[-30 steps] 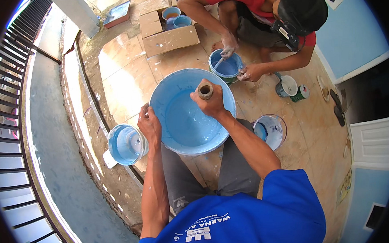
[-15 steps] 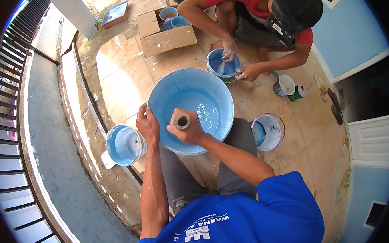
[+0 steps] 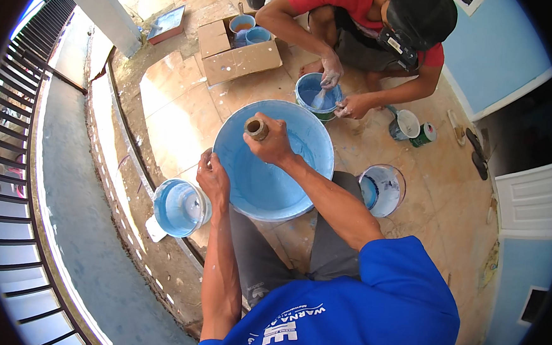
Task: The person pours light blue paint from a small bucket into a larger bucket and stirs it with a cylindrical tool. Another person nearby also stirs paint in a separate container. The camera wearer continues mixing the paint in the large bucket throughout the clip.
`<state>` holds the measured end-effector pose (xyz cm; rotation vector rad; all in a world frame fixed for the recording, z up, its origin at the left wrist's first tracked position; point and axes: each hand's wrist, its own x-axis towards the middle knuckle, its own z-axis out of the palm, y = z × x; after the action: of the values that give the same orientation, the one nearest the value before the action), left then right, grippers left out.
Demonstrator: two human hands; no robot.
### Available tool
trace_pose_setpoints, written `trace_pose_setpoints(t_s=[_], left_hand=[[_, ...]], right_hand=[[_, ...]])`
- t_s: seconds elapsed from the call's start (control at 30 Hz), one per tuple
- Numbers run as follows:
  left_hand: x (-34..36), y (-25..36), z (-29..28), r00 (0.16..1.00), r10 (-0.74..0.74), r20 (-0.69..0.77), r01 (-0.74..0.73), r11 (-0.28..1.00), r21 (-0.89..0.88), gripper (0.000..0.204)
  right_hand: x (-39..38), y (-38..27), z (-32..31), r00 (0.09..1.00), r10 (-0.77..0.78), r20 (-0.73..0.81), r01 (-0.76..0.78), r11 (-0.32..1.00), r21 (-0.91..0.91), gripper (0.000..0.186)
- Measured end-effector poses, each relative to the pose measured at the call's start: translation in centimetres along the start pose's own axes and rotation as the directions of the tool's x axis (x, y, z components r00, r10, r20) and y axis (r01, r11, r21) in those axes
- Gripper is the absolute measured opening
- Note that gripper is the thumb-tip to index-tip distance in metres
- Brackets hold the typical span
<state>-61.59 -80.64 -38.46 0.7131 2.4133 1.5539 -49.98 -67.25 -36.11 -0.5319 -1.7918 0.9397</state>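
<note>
Between my knees stands a large round bucket (image 3: 228, 128) with light blue paint (image 3: 269, 185) inside. At its left edge, my left hand (image 3: 213, 180) is closed on the rim. My right hand (image 3: 270, 142) is wrapped round a hollow, paint-crusted pipe (image 3: 256, 128), whose open end points up at me over the bucket's far part. The pipe's lower end is hidden beneath my hand.
Left of the bucket sits a small blue-stained pail (image 3: 181, 208); another white pail (image 3: 381, 190) stands right. Across from me a co-worker (image 3: 367, 26) crouches, holding a brush (image 3: 319, 99) in a paint pail (image 3: 308, 83). Beyond are a cardboard box (image 3: 243, 66) and cans (image 3: 424, 135).
My right hand and the pipe have moved away from me, toward the bucket's far side. My left hand stays on the rim.
</note>
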Motion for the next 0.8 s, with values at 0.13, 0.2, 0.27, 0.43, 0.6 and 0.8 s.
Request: trace_pose_setpoints(t_s=[0.13, 0.2, 0.27, 0.43, 0.6, 0.8], left_hand=[[0.1, -0.4, 0.0, 0.998, 0.067, -0.017, -0.067, 0.998, -0.001, 0.032], [0.1, 0.1, 0.0, 0.999, 0.041, 0.001, -0.041, 0.999, 0.001, 0.032], [0.1, 0.1, -0.1, 0.999, 0.046, -0.004, -0.046, 0.999, 0.011, 0.032], [0.1, -0.3, 0.0, 0.998, 0.066, 0.014, -0.066, 0.998, 0.018, 0.032], [-0.2, 0.2, -0.2, 0.999, 0.034, 0.012, -0.034, 0.999, 0.006, 0.033], [0.0, -0.4, 0.1, 0.999, 0.041, -0.021, -0.04, 0.999, 0.012, 0.034]], right_hand=[[0.3, -0.5, 3.3, 0.994, -0.088, -0.067, 0.092, 0.993, 0.068, 0.024], [-0.2, -0.7, 4.6, 0.992, -0.049, -0.112, 0.059, 0.994, 0.087, 0.025], [-1.6, -1.6, 4.9, 0.995, 0.03, -0.099, -0.015, 0.989, 0.147, 0.025], [-6.7, -4.4, 1.7, 0.985, 0.11, 0.133, -0.135, 0.97, 0.204, 0.023], [-6.9, -5.0, -4.6, 0.964, 0.148, 0.22, -0.184, 0.971, 0.152, 0.024], [-2.5, -0.5, -4.9, 0.961, 0.276, -0.026, -0.27, 0.954, 0.131, 0.021]])
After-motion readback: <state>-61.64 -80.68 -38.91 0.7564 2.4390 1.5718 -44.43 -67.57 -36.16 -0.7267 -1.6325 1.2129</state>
